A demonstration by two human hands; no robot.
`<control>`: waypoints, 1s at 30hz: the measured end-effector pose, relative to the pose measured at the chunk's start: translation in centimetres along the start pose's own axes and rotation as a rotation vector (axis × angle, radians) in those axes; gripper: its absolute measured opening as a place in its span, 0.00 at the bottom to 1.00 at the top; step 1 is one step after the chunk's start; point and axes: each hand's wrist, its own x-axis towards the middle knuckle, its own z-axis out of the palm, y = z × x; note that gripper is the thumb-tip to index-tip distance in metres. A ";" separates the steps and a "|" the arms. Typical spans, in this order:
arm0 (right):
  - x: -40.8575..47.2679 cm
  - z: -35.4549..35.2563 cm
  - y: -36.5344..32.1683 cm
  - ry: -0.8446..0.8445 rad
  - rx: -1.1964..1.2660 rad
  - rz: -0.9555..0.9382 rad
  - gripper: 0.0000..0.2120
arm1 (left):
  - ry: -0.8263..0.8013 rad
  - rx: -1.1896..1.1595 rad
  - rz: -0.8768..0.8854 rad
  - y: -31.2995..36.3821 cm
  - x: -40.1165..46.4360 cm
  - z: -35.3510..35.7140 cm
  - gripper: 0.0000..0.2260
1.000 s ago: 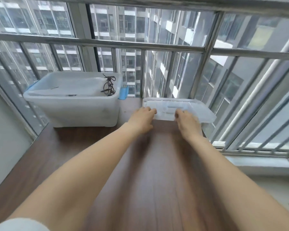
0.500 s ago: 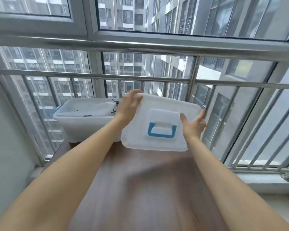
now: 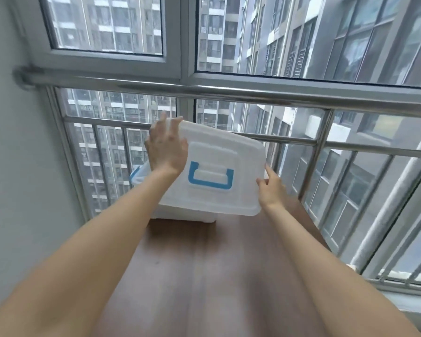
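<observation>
Currently, my left hand (image 3: pixel 167 149) presses straight, spread fingers (image 3: pixel 162 126) against the lid's (image 3: pixel 229 152) upper corner; my right hand (image 3: pixel 272 189) pinches its right edge.

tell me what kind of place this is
Probably an enclosed balcony high in an apartment block: a steel railing runs before large windows, tower blocks fill the view outside, and a storage box sits on the wood-grain surface.
</observation>
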 end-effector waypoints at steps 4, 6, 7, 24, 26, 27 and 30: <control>2.9 4.9 -1.3 -0.014 -0.073 0.000 0.17 | -0.093 0.160 0.009 -3.8 1.1 1.4 0.23; 4.4 6.8 -1.9 -0.024 -0.130 0.009 0.12 | -0.213 0.205 -0.018 -5.3 1.7 2.4 0.23; 5.3 7.7 -2.1 -0.032 -0.172 0.015 0.11 | -0.267 0.236 -0.033 -6.1 2.1 3.0 0.23; 8.9 12.9 0.1 -0.081 -0.409 0.181 0.09 | -0.804 0.336 -0.148 -12.7 4.7 10.6 0.23; 8.9 13.1 0.2 -0.069 -0.413 0.183 0.08 | -0.837 0.333 -0.137 -12.9 5.1 10.7 0.23; 8.8 13.1 0.2 -0.064 -0.424 0.177 0.07 | -0.845 0.332 -0.131 -13.0 5.3 10.8 0.23; 8.8 13.1 0.1 -0.093 -0.404 0.204 0.08 | -0.828 0.350 -0.101 -13.2 5.2 11.0 0.23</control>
